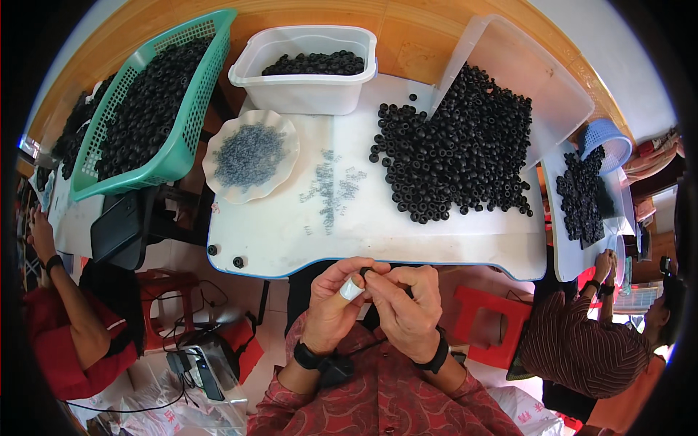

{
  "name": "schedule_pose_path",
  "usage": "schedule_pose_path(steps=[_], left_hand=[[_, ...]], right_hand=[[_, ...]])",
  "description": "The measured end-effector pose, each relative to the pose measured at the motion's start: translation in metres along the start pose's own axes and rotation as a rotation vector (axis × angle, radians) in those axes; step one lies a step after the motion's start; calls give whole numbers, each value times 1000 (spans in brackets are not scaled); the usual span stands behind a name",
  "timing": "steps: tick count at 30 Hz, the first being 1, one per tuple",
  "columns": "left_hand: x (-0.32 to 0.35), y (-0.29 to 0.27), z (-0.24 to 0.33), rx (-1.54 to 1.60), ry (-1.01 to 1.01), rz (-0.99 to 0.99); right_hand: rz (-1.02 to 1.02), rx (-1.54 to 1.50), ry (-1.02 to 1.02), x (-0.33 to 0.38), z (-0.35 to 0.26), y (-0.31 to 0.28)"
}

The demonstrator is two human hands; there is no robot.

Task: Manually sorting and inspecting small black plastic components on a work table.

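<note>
My left hand (pixel 329 309) and my right hand (pixel 408 309) meet just in front of the table's near edge. Between their fingertips is a small black part (pixel 366 271), mostly covered, apparently like the round ones on the table. White tape (pixel 350 290) wraps my left thumb. Beyond my hands, tiny clear pieces (pixel 331 192) lie scattered on the white table (pixel 283 243). A scalloped cream plate (pixel 211 163) holds more of them. To the right spreads a large heap of black rings with center holes (pixel 451 156), spilling from a tipped clear bin (pixel 549 80).
A white tub (pixel 305 94) of black parts stands at the back. Left of it is a green basket (pixel 156 171), also full. Two loose black parts (pixel 238 261) lie near the front left corner. People work at both sides, beside red stools (pixel 492 327).
</note>
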State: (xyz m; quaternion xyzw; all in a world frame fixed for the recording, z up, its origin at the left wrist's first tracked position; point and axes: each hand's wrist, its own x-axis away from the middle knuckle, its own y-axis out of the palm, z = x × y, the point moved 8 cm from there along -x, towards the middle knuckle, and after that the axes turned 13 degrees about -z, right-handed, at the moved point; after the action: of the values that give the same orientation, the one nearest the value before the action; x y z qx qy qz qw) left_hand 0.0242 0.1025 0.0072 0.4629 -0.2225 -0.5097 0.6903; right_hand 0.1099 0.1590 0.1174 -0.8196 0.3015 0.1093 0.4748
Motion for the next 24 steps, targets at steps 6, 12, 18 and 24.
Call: schedule_pose_path(steps=[6,12,18,24], left_hand=[[1,-4,-7,21,-17,59],[2,-1,-15,11,-78,106],[4,-1,-20,7,-76,129],[3,-1,-23,0,-107,80]], right_hand=[[-29,-12,-36,2,7,6],[-53,-5,-49,6,18,4],[-64,42,-61,6,16,3],[-53,81,-48,9,17,4]])
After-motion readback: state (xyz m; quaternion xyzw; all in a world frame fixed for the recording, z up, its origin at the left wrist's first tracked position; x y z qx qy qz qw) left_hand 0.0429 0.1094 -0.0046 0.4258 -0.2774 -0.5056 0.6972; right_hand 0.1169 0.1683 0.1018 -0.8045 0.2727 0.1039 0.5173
